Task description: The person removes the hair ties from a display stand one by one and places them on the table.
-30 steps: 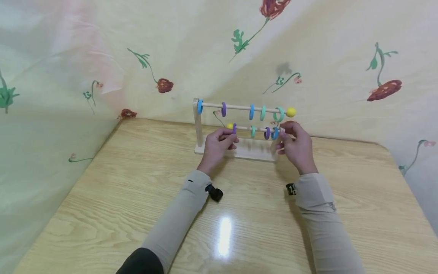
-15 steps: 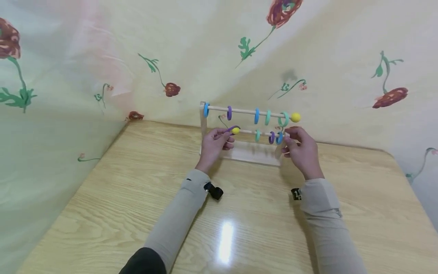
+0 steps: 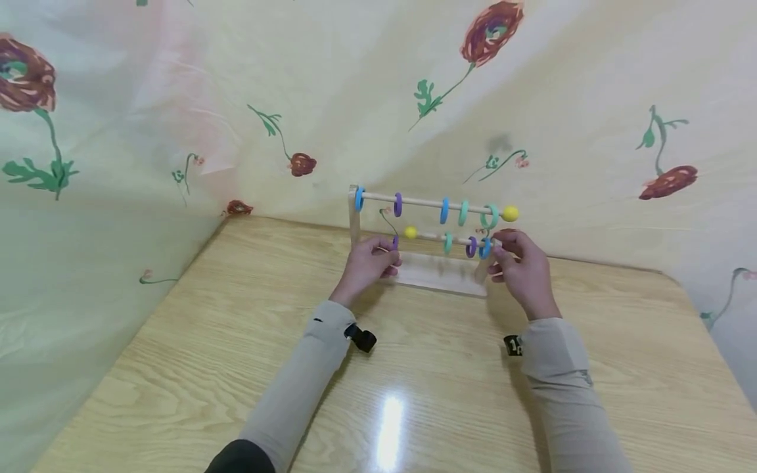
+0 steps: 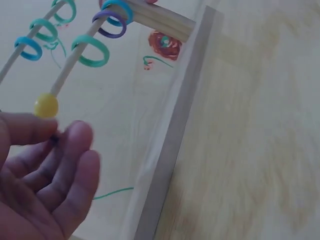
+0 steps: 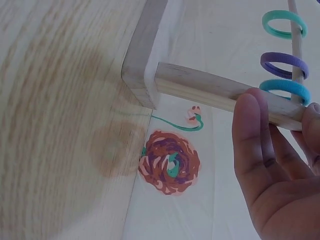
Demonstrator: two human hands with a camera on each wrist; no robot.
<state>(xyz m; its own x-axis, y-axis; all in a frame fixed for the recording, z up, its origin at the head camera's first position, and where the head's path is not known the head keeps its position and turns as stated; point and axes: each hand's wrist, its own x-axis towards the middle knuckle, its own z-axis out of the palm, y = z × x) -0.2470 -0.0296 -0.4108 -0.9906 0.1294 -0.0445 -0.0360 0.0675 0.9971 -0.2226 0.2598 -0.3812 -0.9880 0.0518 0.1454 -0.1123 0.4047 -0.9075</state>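
Observation:
A wooden stand (image 3: 440, 273) has two rods, each ending in a yellow ball. In the head view my left hand (image 3: 368, 265) pinches a purple hair tie (image 3: 395, 242), just left of the lower rod's yellow ball (image 3: 411, 232) and off the rod. Fingers mostly hide that tie in the left wrist view. My right hand (image 5: 280, 180) grips the top of the short post (image 5: 200, 89) between thumb and fingers. Beside it on the lower rod hang a blue hair tie (image 5: 285, 91), a purple hair tie (image 5: 284, 65) and a green hair tie (image 5: 284, 24).
Several hair ties hang along the upper rod (image 3: 420, 203), blue, purple and green, with a yellow ball (image 3: 510, 213) at its right end. A tall post (image 3: 353, 220) carries that rod at left. Flowered cloth (image 3: 367, 98) rises behind the wood-grain table (image 3: 236, 355).
My left hand has slid the purple hair tie leftward off the lower rod past its yellow ball, then lowered it slightly. The right hand keeps its hold on the post.

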